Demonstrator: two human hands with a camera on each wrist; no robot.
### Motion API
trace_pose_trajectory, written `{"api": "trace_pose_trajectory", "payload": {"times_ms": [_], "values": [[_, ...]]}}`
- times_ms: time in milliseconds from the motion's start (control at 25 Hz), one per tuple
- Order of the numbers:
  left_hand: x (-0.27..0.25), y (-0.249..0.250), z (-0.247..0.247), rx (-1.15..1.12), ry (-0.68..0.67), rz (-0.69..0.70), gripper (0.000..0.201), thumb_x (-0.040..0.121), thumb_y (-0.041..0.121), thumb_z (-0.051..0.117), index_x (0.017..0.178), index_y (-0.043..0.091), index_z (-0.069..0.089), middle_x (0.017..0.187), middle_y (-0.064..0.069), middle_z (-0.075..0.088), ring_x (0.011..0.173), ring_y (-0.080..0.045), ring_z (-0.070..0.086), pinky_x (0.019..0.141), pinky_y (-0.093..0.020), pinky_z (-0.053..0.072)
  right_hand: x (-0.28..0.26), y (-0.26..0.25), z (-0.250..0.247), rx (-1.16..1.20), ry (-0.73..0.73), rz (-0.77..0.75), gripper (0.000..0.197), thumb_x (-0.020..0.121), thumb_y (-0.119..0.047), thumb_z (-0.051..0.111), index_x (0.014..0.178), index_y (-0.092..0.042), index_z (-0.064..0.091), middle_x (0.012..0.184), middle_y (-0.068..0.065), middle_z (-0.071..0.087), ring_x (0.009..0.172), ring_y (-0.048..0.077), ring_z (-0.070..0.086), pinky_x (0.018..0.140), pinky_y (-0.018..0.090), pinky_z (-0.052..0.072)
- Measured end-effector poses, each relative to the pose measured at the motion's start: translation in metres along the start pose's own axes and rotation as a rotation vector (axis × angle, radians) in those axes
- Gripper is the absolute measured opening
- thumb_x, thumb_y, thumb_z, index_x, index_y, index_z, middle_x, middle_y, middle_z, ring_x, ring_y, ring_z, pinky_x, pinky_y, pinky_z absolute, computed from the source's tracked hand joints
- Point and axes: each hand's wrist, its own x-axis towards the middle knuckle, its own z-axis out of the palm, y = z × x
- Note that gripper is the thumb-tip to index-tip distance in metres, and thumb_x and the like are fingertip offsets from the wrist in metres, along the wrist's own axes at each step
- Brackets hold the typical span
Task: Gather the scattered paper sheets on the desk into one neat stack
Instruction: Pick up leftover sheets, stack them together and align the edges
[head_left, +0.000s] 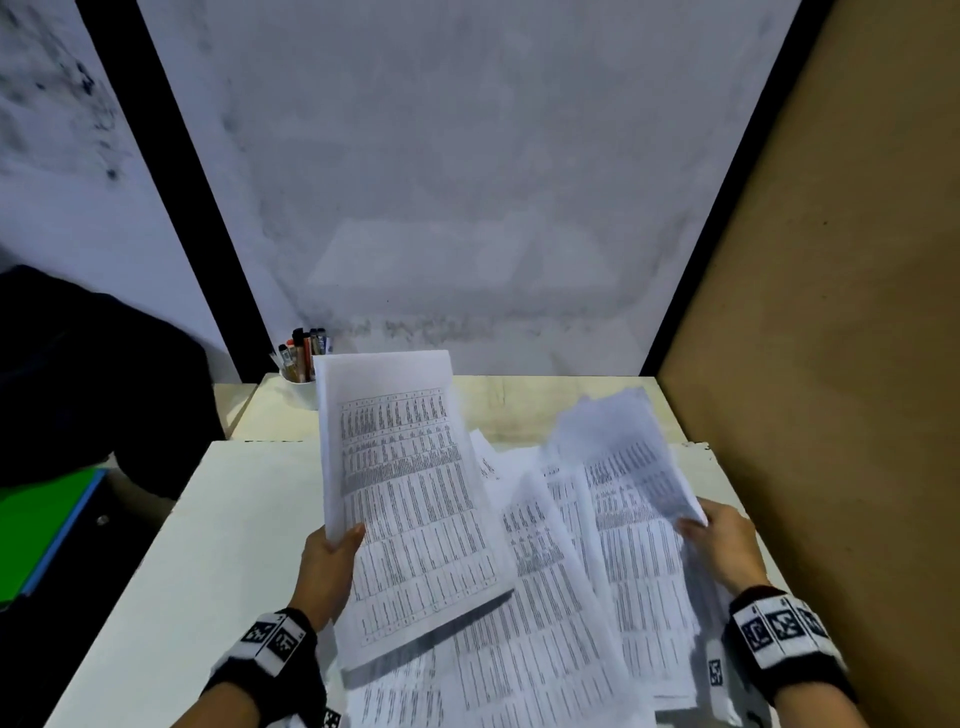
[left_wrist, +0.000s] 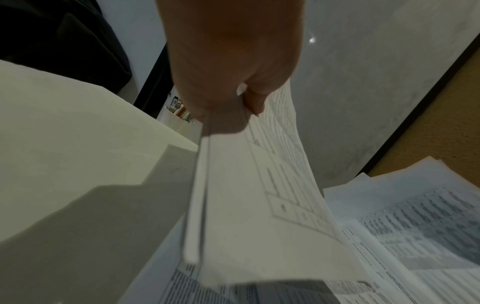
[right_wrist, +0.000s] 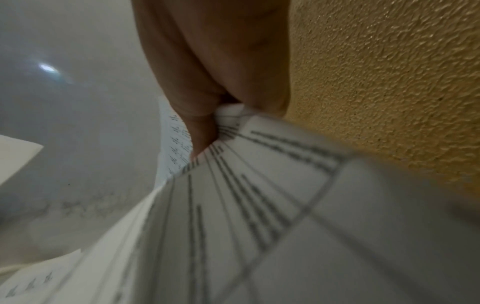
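Upright-tilted, stack in left hand, long axis away.

The right hand reaches down from the top centre of the frame, pinching a blurred printed sheet that fans across the lower right. A textured tan panel fills the upper right, a grey wall the left.

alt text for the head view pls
Left hand holds up a stack of printed sheets while the right hand lifts a blurred sheet from loose sheets on a white desk.
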Motion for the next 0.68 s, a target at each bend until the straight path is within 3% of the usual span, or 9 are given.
{"api": "trace_pose_trajectory", "payload": {"times_ms": [80, 240, 360, 440, 560, 640, 680], "values": [[0.002, 0.000, 0.002, -0.008, -0.013, 0.009, 0.022, 0.092, 0.013, 0.049, 0.095, -0.005, 0.061, 0.084, -0.018, 0.067, 0.080, -0.035, 0.065, 0.064, -0.030, 0.051, -0.003, -0.012, -0.014, -0.018, 0.031, -0.022, 0.021, 0.086, -0.003, 0.056, 0.104, -0.001, 0.067, 0.083, 0.014, 0.065, 0.080, 0.030, 0.061, 0.074, 0.038, 0.051], [0.005, 0.004, 0.005, -0.051, -0.028, 0.022, 0.023, 0.092, 0.013, 0.049, 0.097, -0.006, 0.060, 0.089, -0.024, 0.067, 0.085, -0.039, 0.065, 0.069, -0.035, 0.052, -0.013, -0.047, -0.061, -0.055, 0.206, -0.068, 0.027, 0.087, -0.003, 0.056, 0.111, -0.001, 0.067, 0.082, 0.015, 0.064, 0.077, 0.026, 0.058, 0.067, 0.029, 0.039], [0.005, 0.007, 0.008, -0.061, -0.046, 0.035, 0.027, 0.092, 0.014, 0.048, 0.098, -0.010, 0.059, 0.092, -0.028, 0.066, 0.088, -0.043, 0.064, 0.069, -0.035, 0.053, -0.027, -0.072, -0.101, 0.015, 0.396, -0.106, 0.030, 0.089, -0.005, 0.055, 0.118, -0.002, 0.062, 0.076, 0.011, 0.057, 0.058, 0.022, 0.046, 0.046, 0.029, 0.035], [0.000, 0.015, 0.011, -0.062, -0.064, 0.048, 0.026, 0.092, 0.014, 0.049, 0.098, -0.009, 0.059, 0.085, -0.022, 0.066, 0.082, -0.038, 0.065, 0.060, -0.030, 0.054, -0.035, -0.081, -0.125, 0.170, 0.467, -0.184, 0.024, 0.088, -0.006, 0.056, 0.110, -0.006, 0.067, 0.069, 0.008, 0.059, 0.050, 0.018, 0.045, 0.038, 0.023, 0.036], [-0.007, 0.036, 0.020, -0.107, -0.157, 0.065, 0.021, 0.092, 0.016, 0.049, 0.105, 0.003, 0.059, 0.085, -0.006, 0.066, 0.076, -0.018, 0.064, 0.056, -0.019, 0.052, -0.037, -0.080, -0.144, 0.614, 0.446, -0.283, 0.023, 0.083, -0.005, 0.061, 0.071, -0.024, 0.068, 0.050, -0.018, 0.063, 0.042, -0.003, 0.051, 0.043, 0.010, 0.041], [-0.013, 0.053, 0.029, -0.094, -0.248, 0.081, 0.020, 0.091, 0.017, 0.050, 0.107, 0.008, 0.059, 0.088, -0.002, 0.067, 0.079, -0.013, 0.065, 0.060, -0.018, 0.054, -0.038, -0.076, -0.128, 0.820, 0.311, -0.237, 0.007, 0.079, -0.015, 0.068, 0.075, -0.020, 0.066, 0.056, -0.022, 0.069, 0.051, -0.005, 0.062, 0.053, 0.015, 0.053], [-0.013, 0.059, 0.034, -0.087, -0.293, 0.085, 0.020, 0.091, 0.018, 0.051, 0.106, 0.009, 0.060, 0.089, -0.001, 0.068, 0.080, -0.015, 0.066, 0.064, -0.019, 0.055, -0.037, -0.071, -0.111, 0.858, 0.197, -0.209, 0.018, 0.071, -0.027, 0.075, 0.082, -0.016, 0.066, 0.064, -0.018, 0.073, 0.060, -0.001, 0.067, 0.058, 0.019, 0.056]]}}
